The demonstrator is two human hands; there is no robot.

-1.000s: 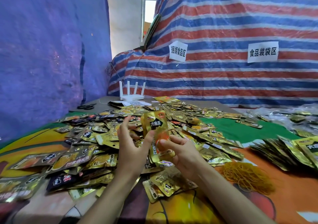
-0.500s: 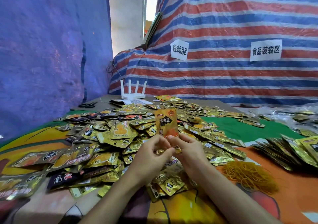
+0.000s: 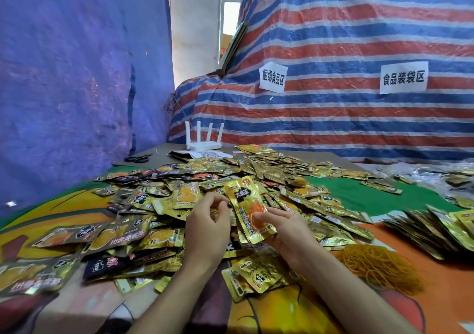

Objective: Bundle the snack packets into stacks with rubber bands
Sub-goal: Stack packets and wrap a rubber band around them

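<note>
My right hand (image 3: 284, 231) grips a gold snack packet stack (image 3: 247, 208) by its lower part, thumb across the front, tilted up and leftward above the pile. My left hand (image 3: 209, 220) hovers just left of that stack with its fingers curled; whether it pinches anything I cannot make out. A wide heap of loose gold and black packets (image 3: 159, 213) covers the table in front of both hands. A mound of yellow rubber bands (image 3: 379, 267) lies to the right of my right forearm.
Rows of bundled packets (image 3: 436, 231) lie at the right edge. A white router (image 3: 204, 141) and black scissors (image 3: 137, 158) sit at the table's far side. Blue and striped tarps wall the back. Green cloth (image 3: 359, 197) shows right of the heap.
The hands have come apart: the right one now carries the packet stack alone, tilted and slightly lower right, while the left has drawn off to the left.
</note>
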